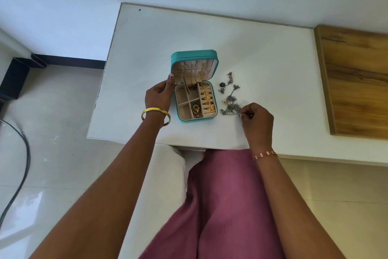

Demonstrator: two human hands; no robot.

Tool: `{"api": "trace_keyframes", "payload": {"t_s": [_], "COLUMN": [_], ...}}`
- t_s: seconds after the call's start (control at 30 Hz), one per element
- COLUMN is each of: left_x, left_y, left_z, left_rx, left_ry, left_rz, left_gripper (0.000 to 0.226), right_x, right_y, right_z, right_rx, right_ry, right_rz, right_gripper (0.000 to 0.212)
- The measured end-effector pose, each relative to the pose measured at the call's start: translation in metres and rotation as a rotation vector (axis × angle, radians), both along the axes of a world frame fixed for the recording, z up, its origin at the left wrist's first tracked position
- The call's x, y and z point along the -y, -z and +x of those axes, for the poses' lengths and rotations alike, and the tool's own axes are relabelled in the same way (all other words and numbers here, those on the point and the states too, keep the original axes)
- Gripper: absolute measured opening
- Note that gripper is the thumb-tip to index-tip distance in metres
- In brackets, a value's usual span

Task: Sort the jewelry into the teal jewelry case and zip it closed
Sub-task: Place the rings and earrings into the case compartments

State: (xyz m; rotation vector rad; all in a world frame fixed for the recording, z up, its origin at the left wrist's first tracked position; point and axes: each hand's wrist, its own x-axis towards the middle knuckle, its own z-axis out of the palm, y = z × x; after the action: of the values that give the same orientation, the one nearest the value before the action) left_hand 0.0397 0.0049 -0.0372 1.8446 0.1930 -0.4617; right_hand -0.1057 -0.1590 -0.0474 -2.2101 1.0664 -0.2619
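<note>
Lifting one silver piece clear for the open square teal zip jewelry case (194,88) at the middle of the white table (262,52).

Tangled dark-silver jewelry pile (230,99) just right of case; right hand (257,119) pinching what looks like its near end, left hand (160,94) curled on case's left side. Best raised slowly, shaken free of snags, lowered into a vacant beige compartment.

I had a white surface (262,52) in front of me, its near-left edge chipped. On it the teal jewelry case (194,88) sat open, lid raised at the far side, tray toward me. Just to its right lay a loose heap of silver jewelry (230,99), straight on the white top, with a few pieces strung out farther back. Off at the right end a wooden board (357,82) lay flat, well apart from the case.
</note>
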Motion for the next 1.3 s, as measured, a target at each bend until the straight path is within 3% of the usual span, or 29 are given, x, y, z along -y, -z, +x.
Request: {"api": "trace_keyframes", "payload": {"t_s": [0.1,0.23,0.37,0.6,0.73,0.97,1.1,1.3], "left_x": [0.0,0.0,0.001,0.001,0.001,0.001,0.001,0.001], "left_y": [0.001,0.001,0.001,0.0,0.0,0.002,0.003,0.004], "left_z": [0.001,0.0,0.0,-0.001,0.0,0.0,0.0,-0.001], "left_rx": [-0.004,0.007,0.003,0.008,0.006,0.013,0.012,0.023], "left_ry": [0.0,0.0,-0.007,-0.004,-0.011,-0.009,-0.004,-0.004], "left_rz": [0.001,0.006,0.007,0.012,0.001,0.009,0.013,0.017], "left_gripper": [0.048,0.047,0.047,0.048,0.048,0.049,0.049,0.048], "right_x": [0.003,-0.006,-0.017,-0.024,-0.014,0.002,0.001,0.005], "right_y": [0.0,-0.01,-0.009,-0.004,-0.016,-0.055,-0.073,-0.077], "right_z": [-0.006,-0.004,0.002,0.007,0.009,0.013,0.015,0.015], "right_rx": [-0.019,0.05,-0.09,-0.15,0.101,0.409,0.493,0.522], "right_ry": [0.015,-0.072,-0.27,-0.321,-0.137,0.101,0.082,0.129], "right_rz": [-0.073,-0.12,-0.132,-0.238,-0.037,0.635,0.759,0.755], "right_gripper": [0.026,0.015,0.017,0.015,0.012,0.019,0.02,0.024]}}
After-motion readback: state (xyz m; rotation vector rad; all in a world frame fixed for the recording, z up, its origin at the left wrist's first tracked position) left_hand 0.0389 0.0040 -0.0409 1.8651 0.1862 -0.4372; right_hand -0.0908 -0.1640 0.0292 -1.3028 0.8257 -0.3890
